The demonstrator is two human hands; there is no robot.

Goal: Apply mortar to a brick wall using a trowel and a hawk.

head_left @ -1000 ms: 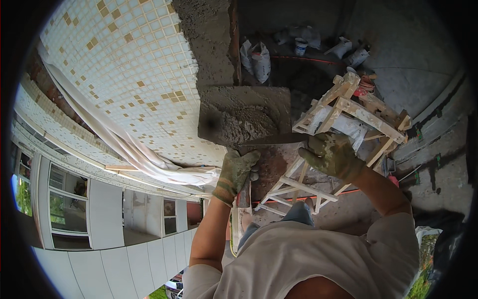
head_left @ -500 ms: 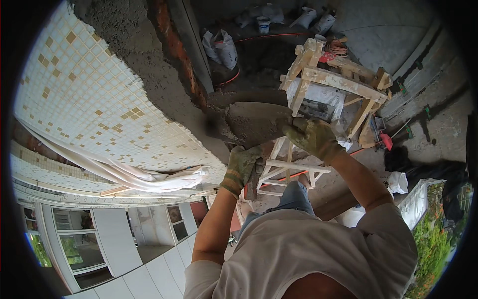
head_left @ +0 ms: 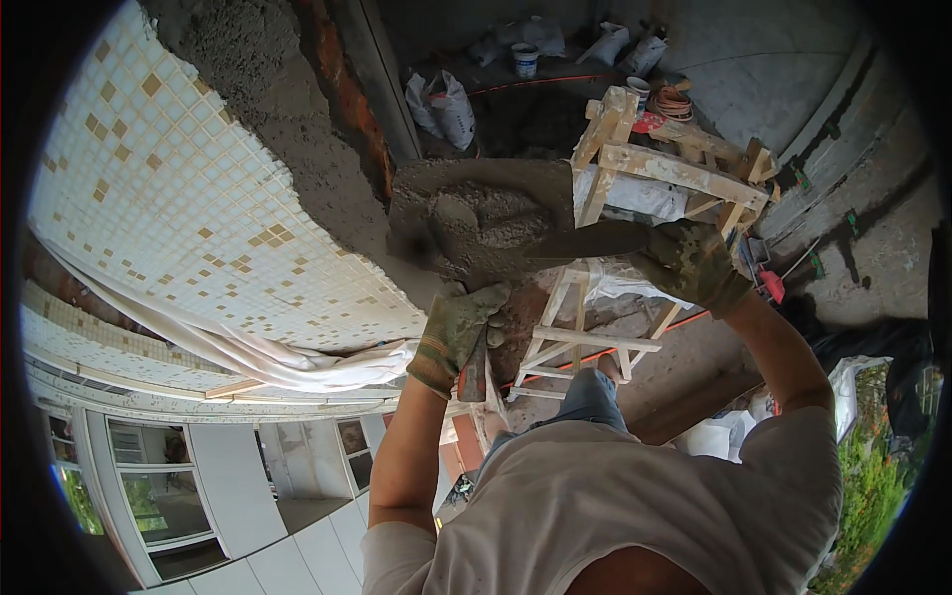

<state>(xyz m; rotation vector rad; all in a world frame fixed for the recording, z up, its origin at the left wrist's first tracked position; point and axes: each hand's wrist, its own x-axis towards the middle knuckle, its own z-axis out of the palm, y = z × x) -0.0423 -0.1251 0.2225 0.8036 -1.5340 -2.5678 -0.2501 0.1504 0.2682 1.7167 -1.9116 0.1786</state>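
Note:
My left hand (head_left: 458, 332), in a dirty work glove, grips the handle under a flat mortar board (head_left: 416, 193) that carries a heap of grey mortar (head_left: 491, 223). My right hand (head_left: 689, 263), also gloved, holds a trowel (head_left: 585, 241) whose blade lies on the mortar. The board sits close against a wall with rough grey plaster (head_left: 278, 119) beside a field of small white and tan mosaic tiles (head_left: 188, 198).
A wooden trestle stand (head_left: 654, 169) splashed with mortar is below me on the ground. Bags (head_left: 446, 99), a white bucket (head_left: 525, 59) and an orange cable coil (head_left: 674, 102) lie farther off. A white cloth (head_left: 297, 362) hangs under the tiles. Green plants (head_left: 873, 486) at right.
The view has swung down and left along the wall. The board with mortar has come up closer to the plastered strip, and my right hand has laid the trowel across it.

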